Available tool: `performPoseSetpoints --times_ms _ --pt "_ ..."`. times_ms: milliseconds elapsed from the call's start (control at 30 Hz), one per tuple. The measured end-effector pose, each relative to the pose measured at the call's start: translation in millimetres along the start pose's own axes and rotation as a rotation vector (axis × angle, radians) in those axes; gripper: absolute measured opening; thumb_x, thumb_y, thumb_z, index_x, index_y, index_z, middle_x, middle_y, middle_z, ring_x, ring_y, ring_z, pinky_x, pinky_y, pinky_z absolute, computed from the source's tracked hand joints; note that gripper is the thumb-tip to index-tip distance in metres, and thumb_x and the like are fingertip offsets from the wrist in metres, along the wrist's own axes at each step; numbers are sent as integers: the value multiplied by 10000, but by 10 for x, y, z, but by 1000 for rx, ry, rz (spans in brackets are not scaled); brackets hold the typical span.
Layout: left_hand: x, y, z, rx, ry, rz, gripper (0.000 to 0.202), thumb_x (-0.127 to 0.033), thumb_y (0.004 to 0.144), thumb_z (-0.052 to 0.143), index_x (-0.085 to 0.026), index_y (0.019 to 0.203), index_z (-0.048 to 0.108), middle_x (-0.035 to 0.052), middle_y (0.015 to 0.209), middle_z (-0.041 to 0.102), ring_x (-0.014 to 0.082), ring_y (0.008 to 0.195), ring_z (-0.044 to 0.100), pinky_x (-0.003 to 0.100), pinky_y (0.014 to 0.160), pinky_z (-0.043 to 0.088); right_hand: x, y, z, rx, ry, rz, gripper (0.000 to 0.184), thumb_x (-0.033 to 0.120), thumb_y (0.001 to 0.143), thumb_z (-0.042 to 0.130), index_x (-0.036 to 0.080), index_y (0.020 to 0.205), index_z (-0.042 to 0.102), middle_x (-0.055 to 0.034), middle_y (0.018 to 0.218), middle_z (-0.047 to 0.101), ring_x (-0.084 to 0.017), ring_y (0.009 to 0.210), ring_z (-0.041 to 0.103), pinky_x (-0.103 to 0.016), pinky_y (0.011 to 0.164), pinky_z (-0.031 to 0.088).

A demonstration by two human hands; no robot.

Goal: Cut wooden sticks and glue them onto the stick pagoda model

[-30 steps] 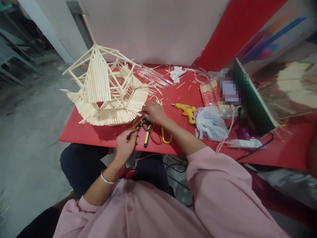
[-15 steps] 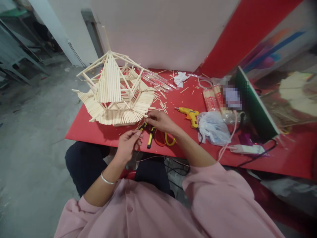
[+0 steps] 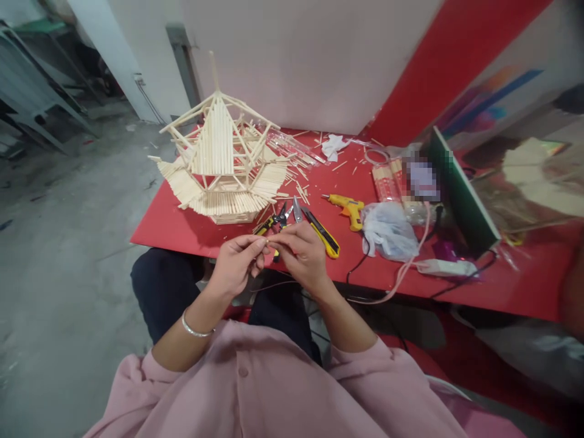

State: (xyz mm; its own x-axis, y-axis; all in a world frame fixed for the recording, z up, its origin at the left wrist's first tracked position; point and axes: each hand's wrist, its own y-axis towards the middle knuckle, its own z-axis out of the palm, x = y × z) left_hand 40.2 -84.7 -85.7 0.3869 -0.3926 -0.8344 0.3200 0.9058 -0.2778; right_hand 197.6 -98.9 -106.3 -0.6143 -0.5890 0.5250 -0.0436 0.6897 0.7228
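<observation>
My left hand and my right hand meet at the fingertips over the near edge of the red table. Both are pinched on a thin wooden stick held between them. Just beyond my hands lie black-and-yellow pliers and a yellow-handled cutter. Behind those stands a house-shaped model of wooden sticks. A silver bangle circles my left wrist.
A yellow glue gun lies right of the tools, beside a clear plastic bag. Packs of sticks, a green board, a white power strip and cables fill the right side. Loose sticks litter the table.
My right hand left the table beside the model and came back to meet my left hand; both now pinch a stick. The tools it covered are now exposed. The view shifted left.
</observation>
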Motion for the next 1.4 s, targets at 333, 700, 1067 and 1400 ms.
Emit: performPoseSetpoints --times_ms 333,700,1067,1400 --pt "36 -53 -95 -32 4 62 249 -343 685 819 -127 763 723 8 604 662 52 424 515 141 344 369 132 28 33 74 -123 -43 108 181 895 628 231 949 706 -29 814 631 -155 797 568 -314 684 464" --pt "17 -73 -133 -52 -78 63 285 -317 609 867 -124 739 702 -5 599 652 47 418 513 135 344 387 164 89 136 134 -17 87 128 195 935 559 217 852 654 -20 810 609 -160 820 564 -334 735 457" --pt "49 -54 -169 -69 8 128 264 -359 687 809 -130 735 685 -11 580 629 52 418 509 150 364 392 164 61 164 129 -4 62 110 238 920 606 221 959 708 -24 810 629 -151 798 576 -308 716 471" --pt "94 -59 -148 -121 22 172 274 -365 663 828 -135 706 686 -22 544 605 50 410 492 155 369 390 177 67 211 150 -87 13 165 208 941 521 220 939 685 -43 826 616 -177 834 551 -338 739 455"
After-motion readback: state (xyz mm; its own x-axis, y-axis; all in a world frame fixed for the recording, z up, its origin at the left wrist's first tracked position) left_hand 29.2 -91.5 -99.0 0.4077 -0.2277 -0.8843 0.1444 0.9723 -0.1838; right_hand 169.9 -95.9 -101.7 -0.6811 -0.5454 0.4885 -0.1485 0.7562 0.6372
